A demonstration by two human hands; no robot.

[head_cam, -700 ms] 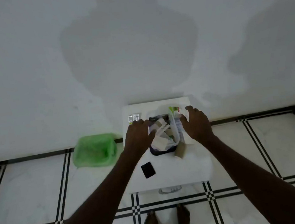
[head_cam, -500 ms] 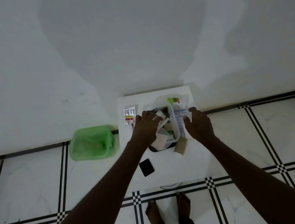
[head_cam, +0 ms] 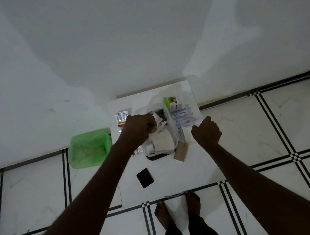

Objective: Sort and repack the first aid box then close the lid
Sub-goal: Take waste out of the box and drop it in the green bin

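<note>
The clear first aid box (head_cam: 162,151) with a dark base stands on a small white table (head_cam: 177,184), and white packets (head_cam: 162,142) lie inside it. My left hand (head_cam: 139,131) is over the box's left side, its fingers closed on a small white packet at the rim. My right hand (head_cam: 206,132) is curled just right of the box, pinching the edge of white bandage packets with blue print (head_cam: 181,118). A green-capped bottle (head_cam: 173,101) lies behind those packets. A tan carton (head_cam: 181,151) leans at the box's right corner.
A silver blister pack (head_cam: 121,119) lies at the table's back left, and a dark blister strip (head_cam: 145,177) lies in front of the box. A green-lined bin (head_cam: 89,148) stands on the tiled floor to the left. My bare feet (head_cam: 178,209) are at the table's front edge.
My left hand has closed into a fist at the box's left rim. My right hand has drawn back to the right and curled. The camera has tilted down and closer.
</note>
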